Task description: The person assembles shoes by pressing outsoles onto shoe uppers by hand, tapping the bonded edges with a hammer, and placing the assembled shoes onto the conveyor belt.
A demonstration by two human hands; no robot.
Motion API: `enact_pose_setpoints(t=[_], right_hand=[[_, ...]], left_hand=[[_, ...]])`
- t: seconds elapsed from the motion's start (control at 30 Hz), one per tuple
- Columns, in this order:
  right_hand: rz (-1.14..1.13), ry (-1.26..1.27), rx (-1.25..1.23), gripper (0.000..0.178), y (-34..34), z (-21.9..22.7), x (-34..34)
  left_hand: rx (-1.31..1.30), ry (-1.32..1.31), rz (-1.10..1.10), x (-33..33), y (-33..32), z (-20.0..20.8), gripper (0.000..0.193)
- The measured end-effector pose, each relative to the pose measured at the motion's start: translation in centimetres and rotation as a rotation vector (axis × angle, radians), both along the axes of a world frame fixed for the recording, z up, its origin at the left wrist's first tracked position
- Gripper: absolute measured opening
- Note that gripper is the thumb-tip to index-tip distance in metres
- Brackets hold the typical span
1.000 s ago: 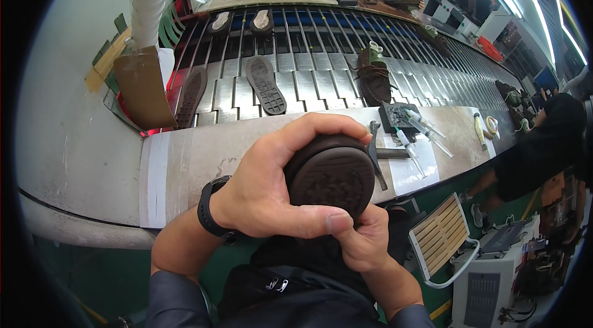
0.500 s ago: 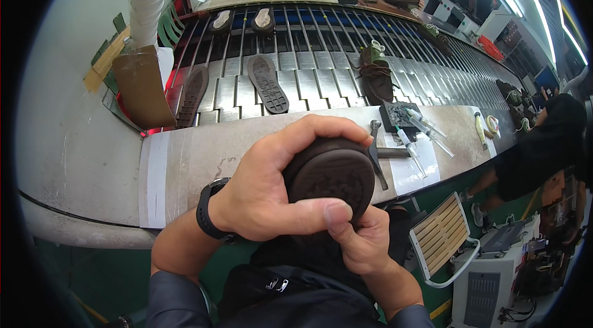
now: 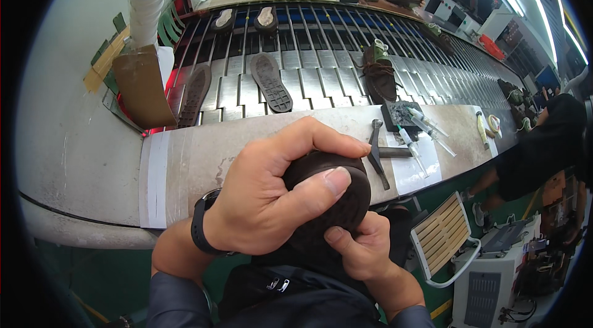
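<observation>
A dark brown shoe [image 3: 347, 207] is held up in front of me with its sole end facing my view. My left hand [image 3: 265, 195] wraps round its upper end, the thumb lying on the sole's edge and the fingers over the far side. Lower down, my right hand [image 3: 364, 244] grips the shoe with its thumb against the sole; its other fingers are hidden behind. Just beyond, a hammer [image 3: 389, 152] lies on the pale worktop [image 3: 253, 147]. Beside it are syringes [image 3: 412, 151] and a dark block [image 3: 398, 115].
Past the worktop runs a slatted metal conveyor [image 3: 315, 84] carrying loose soles [image 3: 272, 84] and a laced brown shoe [image 3: 378, 78]. A cardboard piece [image 3: 141, 88] stands at left under a white duct [image 3: 143, 0]. Two people work across the conveyor. A slatted seat [image 3: 440, 236] is at right.
My left thumb has moved up along the sole's edge, away from my right thumb. The shoe has tilted slightly in my hands. The conveyor's load has shifted a little to the right.
</observation>
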State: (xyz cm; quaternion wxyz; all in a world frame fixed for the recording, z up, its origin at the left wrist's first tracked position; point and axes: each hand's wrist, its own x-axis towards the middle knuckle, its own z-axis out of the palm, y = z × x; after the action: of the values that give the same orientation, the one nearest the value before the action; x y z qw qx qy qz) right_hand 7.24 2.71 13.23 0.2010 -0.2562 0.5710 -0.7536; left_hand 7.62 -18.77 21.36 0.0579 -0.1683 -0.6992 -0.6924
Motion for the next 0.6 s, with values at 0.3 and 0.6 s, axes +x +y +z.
enact_pose_setpoints(t=[0.3,0.6], right_hand=[[0.119,-0.173,-0.203,0.040,0.1,-1.5,-7.9],[0.146,-0.215,-0.300,0.041,-0.2,-2.0,-9.7]], left_hand=[[0.531,-0.141,-0.202,-8.4,-1.4,-2.7,0.047],[0.586,-0.132,-0.201,-9.6,-0.8,-4.0,0.047]])
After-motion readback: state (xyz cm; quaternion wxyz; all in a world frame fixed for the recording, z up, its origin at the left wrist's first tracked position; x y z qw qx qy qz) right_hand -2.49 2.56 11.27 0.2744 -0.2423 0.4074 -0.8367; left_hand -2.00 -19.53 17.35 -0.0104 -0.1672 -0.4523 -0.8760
